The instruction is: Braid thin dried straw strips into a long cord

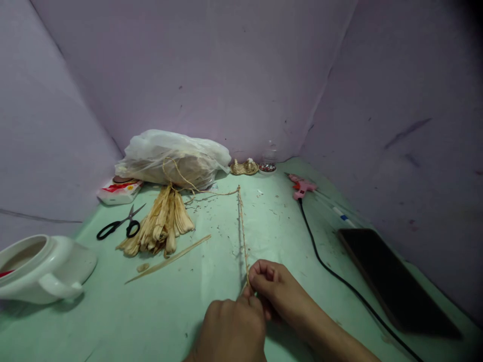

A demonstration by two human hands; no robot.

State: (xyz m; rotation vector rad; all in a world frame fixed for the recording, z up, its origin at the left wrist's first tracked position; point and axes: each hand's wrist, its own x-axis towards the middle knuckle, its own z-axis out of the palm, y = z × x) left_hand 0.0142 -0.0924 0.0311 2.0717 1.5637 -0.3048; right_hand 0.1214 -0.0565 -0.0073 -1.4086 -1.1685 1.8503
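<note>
A thin twisted fibre cord [243, 231] runs from my hands away across the green table, then bends left toward a plastic bag. My right hand [277, 289] pinches its near end between thumb and fingers. Close against it, my left hand [234, 327] is closed on the same end, with its back to the camera and most fingertips hidden. To the left lies a bundle of dried husk strips [160, 223], with one loose flat strip [169, 259] in front of it.
Black scissors [128, 221] and a white pot [53, 266] are at left. A plastic bag [177, 156] and a woven piece [244, 167] stand by the back wall. A pink glue gun [302, 186], its black cord and a dark tablet [392, 281] lie at right.
</note>
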